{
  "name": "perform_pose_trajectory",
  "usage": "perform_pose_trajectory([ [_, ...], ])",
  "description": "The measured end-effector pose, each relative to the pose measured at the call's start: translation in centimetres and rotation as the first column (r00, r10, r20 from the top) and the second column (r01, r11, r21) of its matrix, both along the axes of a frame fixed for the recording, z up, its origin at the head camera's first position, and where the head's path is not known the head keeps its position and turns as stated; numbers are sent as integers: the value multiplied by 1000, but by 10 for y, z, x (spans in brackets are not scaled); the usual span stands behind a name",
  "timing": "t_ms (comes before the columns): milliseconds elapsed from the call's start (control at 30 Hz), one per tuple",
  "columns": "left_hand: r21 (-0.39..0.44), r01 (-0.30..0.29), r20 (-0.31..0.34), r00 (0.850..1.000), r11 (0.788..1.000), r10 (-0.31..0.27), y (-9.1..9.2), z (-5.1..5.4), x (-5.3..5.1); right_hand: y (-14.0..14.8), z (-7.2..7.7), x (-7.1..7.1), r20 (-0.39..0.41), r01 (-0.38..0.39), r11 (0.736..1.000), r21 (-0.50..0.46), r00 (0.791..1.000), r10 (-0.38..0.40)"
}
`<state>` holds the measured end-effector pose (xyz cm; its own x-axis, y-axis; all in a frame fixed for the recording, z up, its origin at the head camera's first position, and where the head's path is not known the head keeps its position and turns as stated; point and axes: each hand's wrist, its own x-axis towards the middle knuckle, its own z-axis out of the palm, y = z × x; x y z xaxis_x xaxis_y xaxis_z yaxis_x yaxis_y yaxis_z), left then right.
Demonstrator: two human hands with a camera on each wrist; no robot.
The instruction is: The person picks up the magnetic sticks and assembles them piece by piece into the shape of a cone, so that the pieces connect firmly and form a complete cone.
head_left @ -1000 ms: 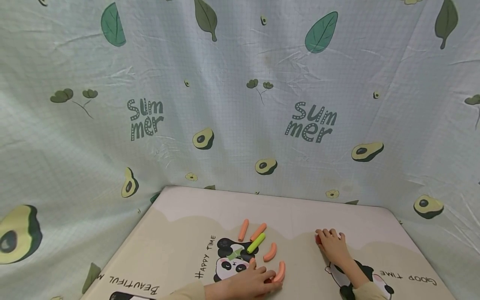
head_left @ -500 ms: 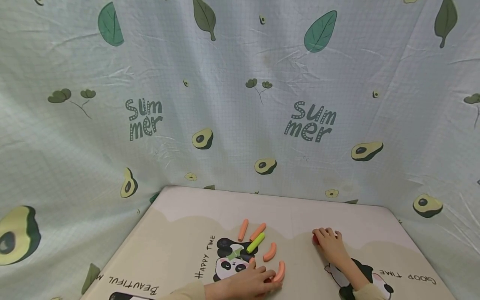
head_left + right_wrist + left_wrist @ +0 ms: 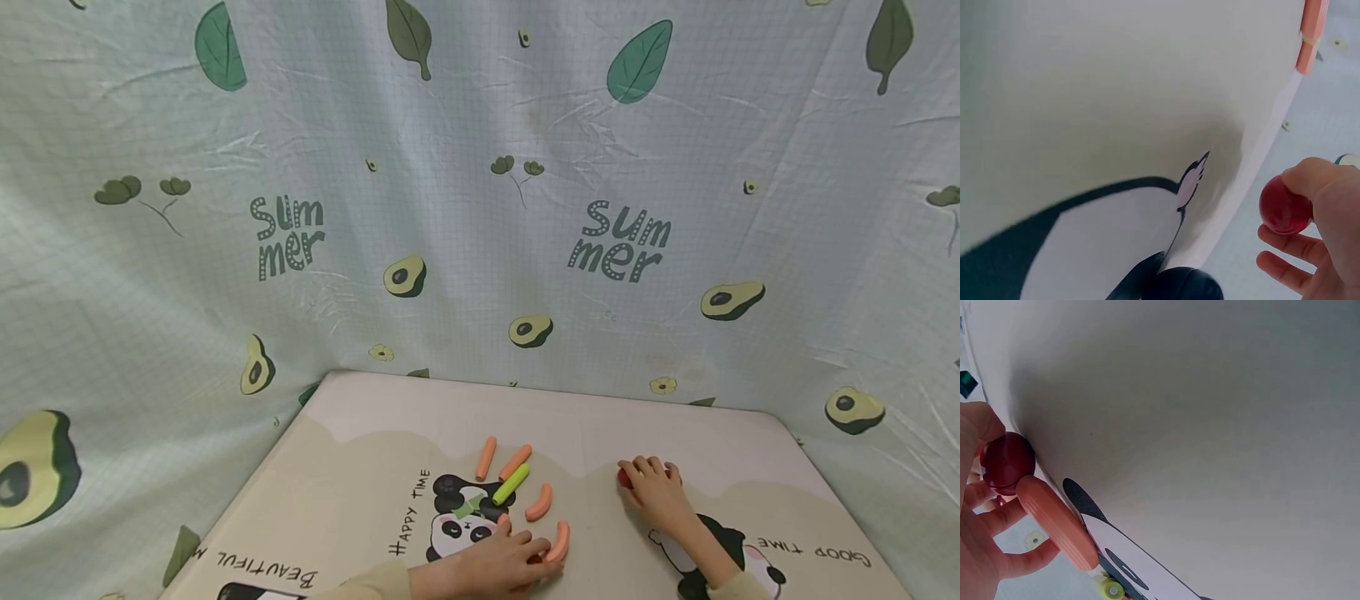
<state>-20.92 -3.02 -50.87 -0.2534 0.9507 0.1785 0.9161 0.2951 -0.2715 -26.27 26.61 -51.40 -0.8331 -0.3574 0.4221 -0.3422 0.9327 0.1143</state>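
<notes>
My left hand (image 3: 502,567) rests at the front middle of the table and grips a glossy red ball (image 3: 1007,464), thumb against one side. Hidden in the head view, that ball touches the end of an orange ridged stick (image 3: 1059,524), which lies along the fingers. A curved orange stick (image 3: 558,542) lies by the fingertips in the head view. Farther right, low over the table, my right hand (image 3: 660,498) pinches another red ball (image 3: 1285,205) between thumb and fingers. Its other fingers are spread apart in the right wrist view.
Ahead of the left hand lie two straight orange sticks (image 3: 486,458), a yellow-green stick (image 3: 512,484) and a curved orange stick (image 3: 539,503). The pale table (image 3: 337,467) carries panda prints and lettering. A leaf-and-avocado patterned curtain (image 3: 450,208) hangs behind it.
My right hand has shifted a little to the left with its red ball. The left hand and the sticks have stayed in place.
</notes>
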Motion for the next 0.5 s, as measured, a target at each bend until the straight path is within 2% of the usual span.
perform_pose_trajectory([
  [300,-12,-6,53,999,1000,7,0,0,-1,-12,2,4,6,-23,1000,-8,1000,23],
  [500,0,-2,33,999,1000,2,-1,1,0,-22,6,9,23,-37,999,-19,999,38],
])
